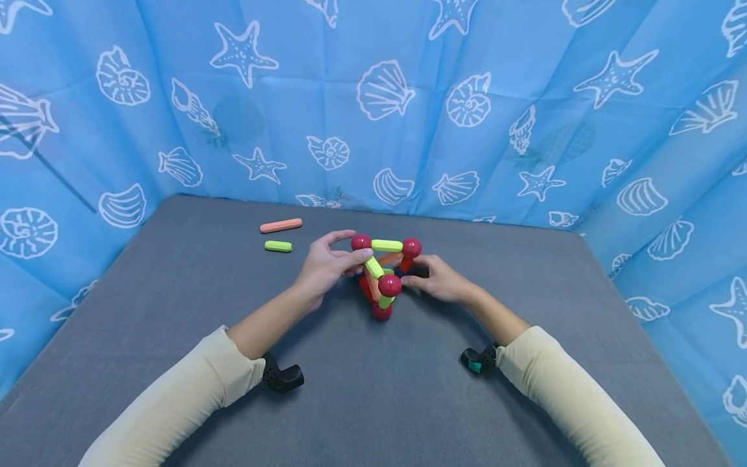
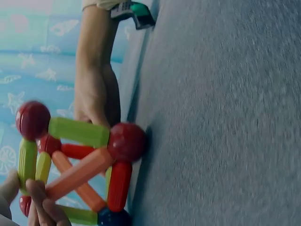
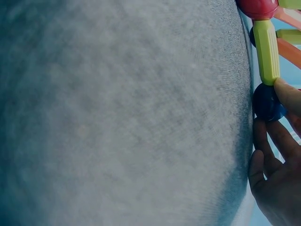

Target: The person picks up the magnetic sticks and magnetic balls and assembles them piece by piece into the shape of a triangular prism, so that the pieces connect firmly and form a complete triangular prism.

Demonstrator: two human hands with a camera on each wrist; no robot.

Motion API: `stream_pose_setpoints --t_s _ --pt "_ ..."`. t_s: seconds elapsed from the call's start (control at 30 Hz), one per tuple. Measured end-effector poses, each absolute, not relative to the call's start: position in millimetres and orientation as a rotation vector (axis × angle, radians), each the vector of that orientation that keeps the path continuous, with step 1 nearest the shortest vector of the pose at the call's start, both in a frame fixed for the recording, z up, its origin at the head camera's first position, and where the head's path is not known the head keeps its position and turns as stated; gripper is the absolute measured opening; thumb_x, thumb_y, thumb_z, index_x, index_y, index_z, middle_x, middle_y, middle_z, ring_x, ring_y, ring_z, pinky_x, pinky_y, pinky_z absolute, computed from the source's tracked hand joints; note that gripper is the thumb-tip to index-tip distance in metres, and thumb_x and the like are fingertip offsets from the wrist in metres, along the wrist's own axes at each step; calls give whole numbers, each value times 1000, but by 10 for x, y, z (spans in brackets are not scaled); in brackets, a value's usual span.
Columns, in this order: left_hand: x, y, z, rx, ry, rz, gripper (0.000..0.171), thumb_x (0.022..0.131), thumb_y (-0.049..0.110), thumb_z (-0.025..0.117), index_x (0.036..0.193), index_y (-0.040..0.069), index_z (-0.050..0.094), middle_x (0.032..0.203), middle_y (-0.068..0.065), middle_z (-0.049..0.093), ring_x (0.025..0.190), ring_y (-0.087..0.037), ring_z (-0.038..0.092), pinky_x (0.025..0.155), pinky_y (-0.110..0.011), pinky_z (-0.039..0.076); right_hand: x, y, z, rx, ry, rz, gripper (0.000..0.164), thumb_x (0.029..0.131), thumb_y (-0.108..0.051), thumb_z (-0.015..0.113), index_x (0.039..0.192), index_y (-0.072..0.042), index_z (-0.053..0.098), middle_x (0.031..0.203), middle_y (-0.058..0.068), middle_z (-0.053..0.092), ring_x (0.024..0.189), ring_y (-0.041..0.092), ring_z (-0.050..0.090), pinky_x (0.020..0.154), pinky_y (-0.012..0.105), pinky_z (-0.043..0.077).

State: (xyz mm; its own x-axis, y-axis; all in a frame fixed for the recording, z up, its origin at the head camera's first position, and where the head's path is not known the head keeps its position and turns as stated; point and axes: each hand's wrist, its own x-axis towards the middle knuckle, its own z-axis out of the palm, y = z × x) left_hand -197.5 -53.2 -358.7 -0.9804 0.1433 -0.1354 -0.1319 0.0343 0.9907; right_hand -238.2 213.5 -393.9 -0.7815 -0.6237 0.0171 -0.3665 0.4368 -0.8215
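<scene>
A toy frame of coloured magnetic sticks and balls stands upright on the table (image 1: 350,402), a triangle of yellow-green sticks (image 1: 386,246) and dark red balls (image 1: 390,285) on top. My left hand (image 1: 327,263) holds its upper left corner, thumb and fingers around a yellow-green stick (image 2: 27,162) beside a red ball (image 1: 361,242). Orange sticks (image 2: 80,174) run diagonally across the sides. Low on the right, my right hand (image 1: 440,280) grips a blue ball (image 3: 268,102), its thumb at the end of a yellow-green stick (image 3: 266,52). The far base is partly hidden.
A loose orange stick (image 1: 281,226) and a shorter loose yellow-green stick (image 1: 278,246) lie left of the frame, towards the back. A blue curtain (image 1: 327,117) with white shells hangs behind the table. Black wrist devices (image 1: 283,378) stick out below both sleeves.
</scene>
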Motion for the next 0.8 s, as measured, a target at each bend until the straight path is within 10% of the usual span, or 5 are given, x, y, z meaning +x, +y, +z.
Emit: stream_pose_setpoints --t_s 0.57,0.8 --pt "-1967 -555 -3624 7 2154 2110 46 93 41 69 128 15 56 91 -11 73 69 -20 67 77 -35 55 -2381 2129 -3932 -865 2397 -1272 37 95 -8 66 131 0 60 127 15 63 118 30 55 107 56 38" --pt "-1939 -650 -3710 149 2173 1987 38 98 21 64 134 13 52 95 -16 70 77 -28 65 77 -33 55 -2388 2133 -3928 -842 2401 -1258 37 94 -8 67 130 -2 61 128 14 63 119 29 54 106 55 38"
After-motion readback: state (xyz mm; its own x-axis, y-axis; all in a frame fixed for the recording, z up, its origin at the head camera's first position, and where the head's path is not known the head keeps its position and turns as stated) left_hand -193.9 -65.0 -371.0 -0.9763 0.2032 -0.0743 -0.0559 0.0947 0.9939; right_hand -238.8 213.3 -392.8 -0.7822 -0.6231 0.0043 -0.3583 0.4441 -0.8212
